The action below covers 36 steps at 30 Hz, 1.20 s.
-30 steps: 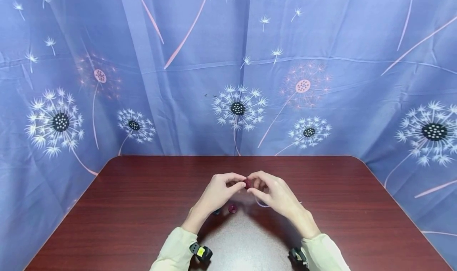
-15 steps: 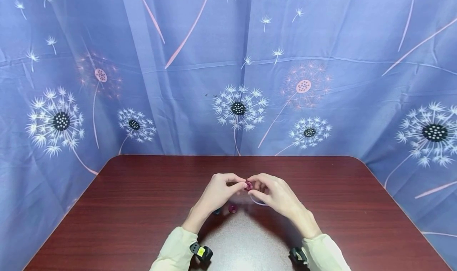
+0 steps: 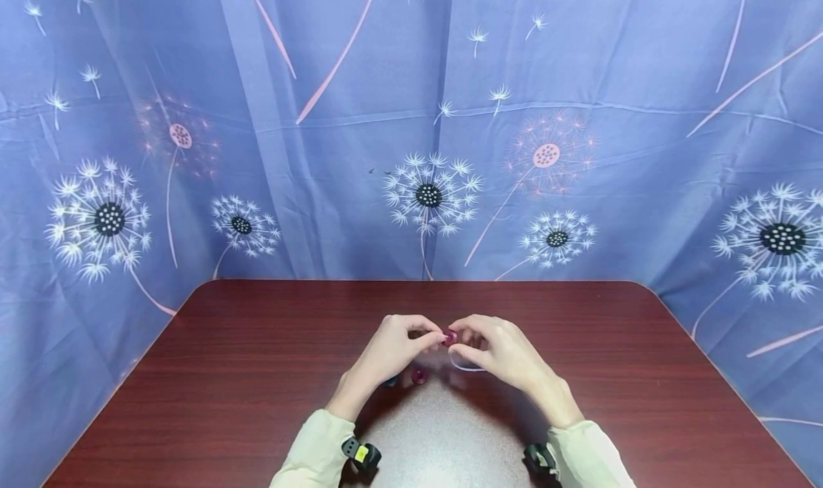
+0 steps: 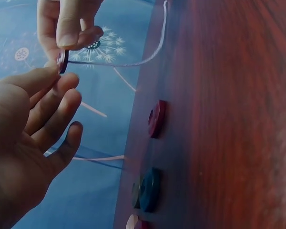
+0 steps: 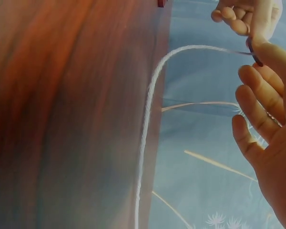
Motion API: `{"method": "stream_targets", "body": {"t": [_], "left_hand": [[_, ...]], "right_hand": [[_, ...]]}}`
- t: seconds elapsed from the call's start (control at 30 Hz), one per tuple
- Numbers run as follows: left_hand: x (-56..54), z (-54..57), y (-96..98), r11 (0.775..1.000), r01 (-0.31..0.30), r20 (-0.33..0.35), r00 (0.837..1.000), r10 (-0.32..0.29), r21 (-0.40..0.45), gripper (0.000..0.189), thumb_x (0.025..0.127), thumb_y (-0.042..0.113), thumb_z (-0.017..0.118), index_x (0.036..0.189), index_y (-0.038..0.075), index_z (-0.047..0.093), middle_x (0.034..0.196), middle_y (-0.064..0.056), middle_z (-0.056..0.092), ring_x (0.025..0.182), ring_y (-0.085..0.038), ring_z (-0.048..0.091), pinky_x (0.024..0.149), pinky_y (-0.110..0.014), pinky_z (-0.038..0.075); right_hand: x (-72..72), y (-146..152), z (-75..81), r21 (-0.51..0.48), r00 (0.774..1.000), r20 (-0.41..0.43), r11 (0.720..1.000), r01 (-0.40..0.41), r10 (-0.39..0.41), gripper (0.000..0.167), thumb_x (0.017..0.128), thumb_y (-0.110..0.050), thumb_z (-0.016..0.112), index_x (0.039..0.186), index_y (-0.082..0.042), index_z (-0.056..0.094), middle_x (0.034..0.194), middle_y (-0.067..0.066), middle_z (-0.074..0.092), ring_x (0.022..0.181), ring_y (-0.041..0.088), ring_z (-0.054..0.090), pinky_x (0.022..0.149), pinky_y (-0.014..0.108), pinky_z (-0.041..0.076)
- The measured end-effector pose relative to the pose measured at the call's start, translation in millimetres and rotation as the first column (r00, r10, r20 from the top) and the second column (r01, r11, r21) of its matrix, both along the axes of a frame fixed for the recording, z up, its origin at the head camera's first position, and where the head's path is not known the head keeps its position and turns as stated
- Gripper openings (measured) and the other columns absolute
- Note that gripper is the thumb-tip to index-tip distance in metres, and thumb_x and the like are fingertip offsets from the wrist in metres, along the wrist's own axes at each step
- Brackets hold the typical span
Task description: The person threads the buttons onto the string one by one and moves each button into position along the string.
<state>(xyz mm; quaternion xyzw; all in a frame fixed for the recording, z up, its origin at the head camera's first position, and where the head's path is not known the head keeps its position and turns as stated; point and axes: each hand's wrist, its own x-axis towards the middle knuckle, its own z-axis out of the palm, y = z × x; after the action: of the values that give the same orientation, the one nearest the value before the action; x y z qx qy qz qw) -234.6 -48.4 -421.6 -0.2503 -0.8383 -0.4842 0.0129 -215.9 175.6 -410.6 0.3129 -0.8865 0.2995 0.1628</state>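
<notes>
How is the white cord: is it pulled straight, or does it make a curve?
Curved, not pulled straight: both wrist views show the white cord bending in an arc from the held dark red button.

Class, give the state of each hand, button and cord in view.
Left hand: pinching the held button
Right hand: pinching it
Held button: raised
White cord: curved, leading from it
Loose red button: lying on table
Blue button: lying on table
Nearby pieces: only partly visible
</notes>
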Motion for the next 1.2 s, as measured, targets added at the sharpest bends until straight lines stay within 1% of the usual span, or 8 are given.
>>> {"method": "stream_targets", "body": {"t": [0.2,0.33,0.43,0.63,0.77,0.93,1.1,1.2], "left_hand": [[-0.4,0.3,-4.2,0.996,0.042,-0.005,0.999,-0.042,-0.083,0.010,0.093,0.031,0.069,0.091,0.024,0.076,0.076,0.015,0.071,0.074,-0.003,0.065,0.071,-0.022,0.052],[0.5,1.0,-4.7,0.988,0.048,-0.017,0.999,-0.051,-0.148,0.010,0.093,0.028,0.067,0.092,0.023,0.076,0.078,0.017,0.070,0.076,-0.003,0.064,0.072,-0.021,0.050],[0.6,0.8,-5.3,0.984,0.041,-0.014,0.999,-0.044,-0.172,0.011,0.092,0.026,0.066,0.093,0.021,0.076,0.079,0.017,0.069,0.074,-0.001,0.062,0.071,-0.021,0.049],[0.8,1.7,-7.4,0.984,0.014,0.007,1.000,-0.013,-0.176,0.009,0.089,0.025,0.066,0.093,0.020,0.073,0.077,0.016,0.067,0.072,-0.001,0.060,0.070,-0.023,0.049],[0.9,2.4,-8.6,0.983,0.029,0.024,0.999,-0.025,-0.179,0.011,0.092,0.026,0.065,0.094,0.020,0.073,0.076,0.011,0.071,0.072,-0.003,0.064,0.071,-0.023,0.049],[1.1,3.5,-9.5,0.981,0.046,0.025,0.999,-0.042,-0.187,0.011,0.095,0.032,0.064,0.092,0.024,0.072,0.074,0.006,0.074,0.070,-0.009,0.069,0.069,-0.022,0.047],[0.5,4.3,-9.8,0.979,0.037,0.003,0.999,-0.037,-0.201,0.014,0.095,0.037,0.066,0.089,0.025,0.071,0.071,0.009,0.073,0.069,-0.002,0.067,0.070,-0.022,0.046],[1.0,5.2,-11.1,0.980,0.032,0.005,0.999,-0.031,-0.197,0.020,0.094,0.041,0.066,0.086,0.023,0.070,0.068,0.012,0.072,0.068,0.001,0.064,0.069,-0.022,0.045]], "right_hand": [[0.6,3.1,2.2,0.043,0.996,0.087,0.999,0.009,-0.013,0.026,0.085,-0.032,0.078,0.108,-0.022,0.072,0.073,-0.022,0.062,0.063,-0.006,0.053,0.061,0.021,0.047],[0.4,5.9,1.8,0.083,0.989,0.150,0.997,0.002,-0.015,0.025,0.086,-0.034,0.077,0.108,-0.023,0.072,0.069,-0.021,0.058,0.059,-0.005,0.049,0.059,0.019,0.043],[-0.5,7.6,0.9,0.108,0.984,0.178,0.994,0.010,-0.030,0.025,0.086,-0.036,0.076,0.109,-0.025,0.072,0.069,-0.020,0.057,0.058,-0.004,0.048,0.058,0.020,0.043],[-3.2,11.6,-1.7,0.149,0.976,0.215,0.989,0.016,-0.048,0.024,0.086,-0.037,0.076,0.107,-0.027,0.072,0.070,-0.020,0.055,0.057,-0.003,0.046,0.056,0.020,0.041],[-5.5,15.9,-4.6,0.170,0.965,0.257,0.985,0.004,-0.048,0.021,0.086,-0.036,0.076,0.105,-0.026,0.073,0.070,-0.019,0.056,0.057,-0.003,0.046,0.056,0.020,0.040],[-9.1,24.0,-10.1,0.167,0.949,0.313,0.985,-0.030,-0.024,0.020,0.087,-0.034,0.075,0.104,-0.023,0.073,0.070,-0.016,0.059,0.057,-0.002,0.047,0.055,0.021,0.041],[-12.2,32.8,-13.3,0.155,0.931,0.364,0.987,-0.051,-0.009,0.021,0.088,-0.030,0.074,0.104,-0.018,0.073,0.068,-0.014,0.058,0.057,-0.002,0.046,0.055,0.020,0.040],[-13.3,37.4,-13.9,0.158,0.917,0.399,0.985,-0.064,-0.005,0.021,0.087,-0.028,0.074,0.104,-0.016,0.073,0.068,-0.013,0.059,0.060,-0.002,0.047,0.058,0.020,0.041]]}}
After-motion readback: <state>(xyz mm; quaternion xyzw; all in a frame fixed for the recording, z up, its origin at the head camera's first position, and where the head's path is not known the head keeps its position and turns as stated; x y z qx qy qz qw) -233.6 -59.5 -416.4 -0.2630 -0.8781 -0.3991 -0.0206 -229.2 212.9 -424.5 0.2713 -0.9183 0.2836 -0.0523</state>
